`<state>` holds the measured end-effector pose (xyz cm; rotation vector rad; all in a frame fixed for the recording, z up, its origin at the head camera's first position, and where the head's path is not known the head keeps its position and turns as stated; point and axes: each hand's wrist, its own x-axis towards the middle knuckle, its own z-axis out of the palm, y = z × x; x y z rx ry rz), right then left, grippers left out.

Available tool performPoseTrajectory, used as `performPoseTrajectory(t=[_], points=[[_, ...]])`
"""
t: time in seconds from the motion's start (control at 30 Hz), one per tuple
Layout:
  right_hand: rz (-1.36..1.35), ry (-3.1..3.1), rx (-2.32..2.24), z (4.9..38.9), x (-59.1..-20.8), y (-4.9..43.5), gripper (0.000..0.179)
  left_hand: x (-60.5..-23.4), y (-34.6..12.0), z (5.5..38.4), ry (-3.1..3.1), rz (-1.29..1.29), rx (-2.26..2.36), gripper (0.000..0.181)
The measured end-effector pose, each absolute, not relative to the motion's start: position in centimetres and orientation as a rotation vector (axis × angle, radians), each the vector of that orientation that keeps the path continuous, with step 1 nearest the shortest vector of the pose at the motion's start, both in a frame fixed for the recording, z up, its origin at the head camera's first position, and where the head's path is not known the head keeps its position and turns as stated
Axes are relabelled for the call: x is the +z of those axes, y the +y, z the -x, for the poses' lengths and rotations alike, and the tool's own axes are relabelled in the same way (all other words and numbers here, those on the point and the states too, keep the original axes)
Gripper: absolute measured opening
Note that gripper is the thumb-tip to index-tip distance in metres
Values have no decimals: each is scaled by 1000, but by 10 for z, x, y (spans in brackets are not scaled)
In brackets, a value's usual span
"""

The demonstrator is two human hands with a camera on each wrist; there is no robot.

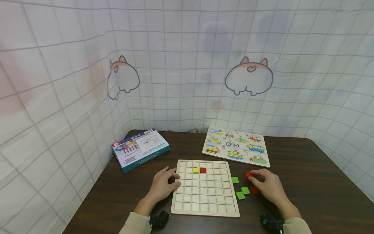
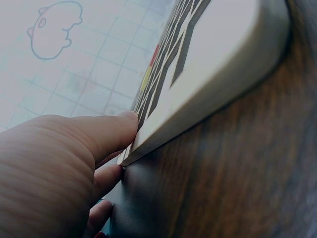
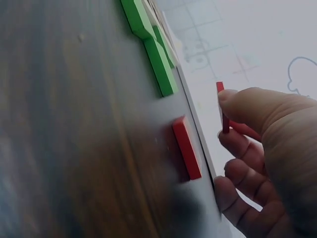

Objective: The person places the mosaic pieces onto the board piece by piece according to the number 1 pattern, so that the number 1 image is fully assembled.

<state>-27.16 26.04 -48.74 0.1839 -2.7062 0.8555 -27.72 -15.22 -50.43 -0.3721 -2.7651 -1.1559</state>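
Note:
A wooden grid board [image 1: 204, 208] lies on the table, with a yellow piece [image 1: 196, 170] and a red square tile [image 1: 203, 170] side by side near its far end. My left hand [image 1: 162, 185] rests at the board's left edge; in the left wrist view the thumb lies over the rim. Right of the board, my right hand [image 1: 269, 185] pinches another red tile [image 3: 224, 109] between thumb and finger, raised off the table. Below that hand a further red tile [image 3: 186, 148] lies flat. Several green tiles [image 1: 245, 190] are scattered between the board and this hand.
A blue-and-white box [image 1: 146, 148] lies at the back left. A picture puzzle board [image 1: 233, 146] with vehicles lies at the back right. Behind the dark wooden table [image 1: 304, 169] hangs a white checked curtain [image 1: 181, 65]. Black bands [image 1: 159, 219] sit on both wrists.

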Motion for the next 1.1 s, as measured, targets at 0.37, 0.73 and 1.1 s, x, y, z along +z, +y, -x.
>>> performPoseTrajectory(t=[0.37,0.73,1.1], points=[[-287,-2604,918,272,-491,242,25,-509,-147,275,-2789,372,-1189,10],[-422,-2606,979,276,-486,216,18,-505,-150,276,-2779,387,-1170,10],[-477,-2617,985,281,-480,195,18,-503,-153,276,-2769,383,-1167,10]])
